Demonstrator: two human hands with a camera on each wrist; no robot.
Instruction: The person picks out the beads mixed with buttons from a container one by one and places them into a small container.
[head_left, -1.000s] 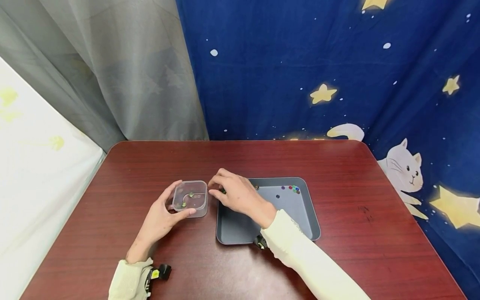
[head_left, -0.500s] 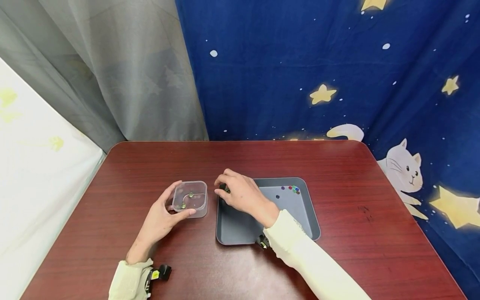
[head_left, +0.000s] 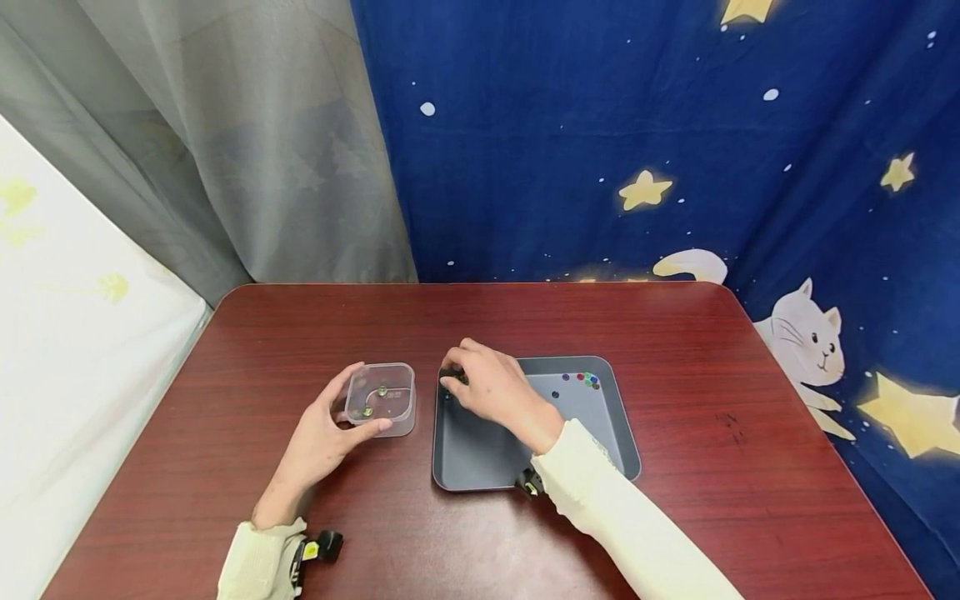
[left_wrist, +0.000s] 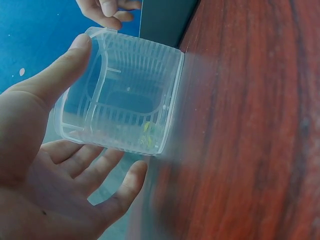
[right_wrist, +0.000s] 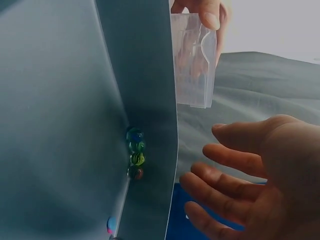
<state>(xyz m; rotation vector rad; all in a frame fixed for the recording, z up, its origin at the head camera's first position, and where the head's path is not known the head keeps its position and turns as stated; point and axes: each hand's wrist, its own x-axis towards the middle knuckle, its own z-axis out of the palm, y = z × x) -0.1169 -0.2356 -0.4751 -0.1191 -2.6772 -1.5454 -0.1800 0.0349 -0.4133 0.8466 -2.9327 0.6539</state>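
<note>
While the left hand [head_left: 318,435] grips a clear, square plastic container [head_left: 403,425], the right hand [head_left: 495,392] is over the far-left corner of a dark grey, rectangular tray [head_left: 480,458] with raised walls. Hands are apart, each on its own item

Left: thumb on the container's near side, fingers round its far-left side. Container is upright, opening up, just left of the tray with a narrow gap between. Two yellow-green glass marbles lie inside, one near the middle [head_left: 382,391], the other towards the near-left corner [head_left: 367,412]

Right: fingers loosely bent, thumb apart from them, nothing pinched. In the right wrist view the fingertips sit clear of a short row of glass marbles against the tray wall: a blue one [right_wrist: 134,135], a green one [right_wrist: 136,146], a yellow-green striped one [right_wrist: 137,159] and a reddish dark one [right_wrist: 135,173]. A blue-and-pink marble [right_wrist: 111,225] lies further along the same wall

Far-right corner of the tray: a tight cluster of small marbles [head_left: 588,379] in red, green, blue and brown. A purple marble [head_left: 566,377] is just left of it, a dark one [head_left: 555,394] slightly nearer the person

Rest: reddish-brown wood-grain table [head_left: 750,500], cream sleeves [head_left: 622,500] on both arms, grey curtain [head_left: 300,192] behind left, dark blue curtain [head_left: 517,183] with yellow stars and a white cat behind right, white cloth [head_left: 75,333] at far left
</note>
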